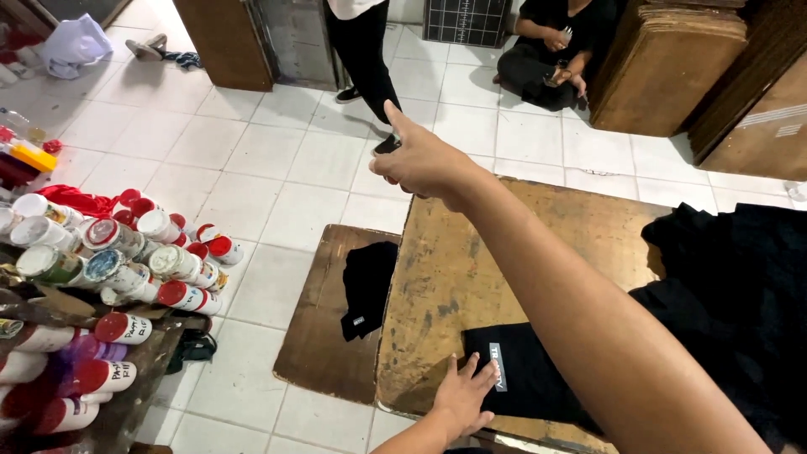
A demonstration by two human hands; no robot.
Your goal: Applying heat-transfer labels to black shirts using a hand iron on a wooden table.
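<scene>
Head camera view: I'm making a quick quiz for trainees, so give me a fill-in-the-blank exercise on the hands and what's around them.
1. The left hand presses flat on a ____ folded garment.
2. The right hand grips a small dark object, arm stretched ____ the wooden board.
3. Paint jars lie stacked at the ____ side.

Missing: black; over; left

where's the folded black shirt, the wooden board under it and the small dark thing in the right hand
folded black shirt (525, 374), head view, on its flat front
wooden board (471, 269), head view, bare worn top
small dark thing (387, 145), head view, the end showing past the right hand (424, 164)
</scene>
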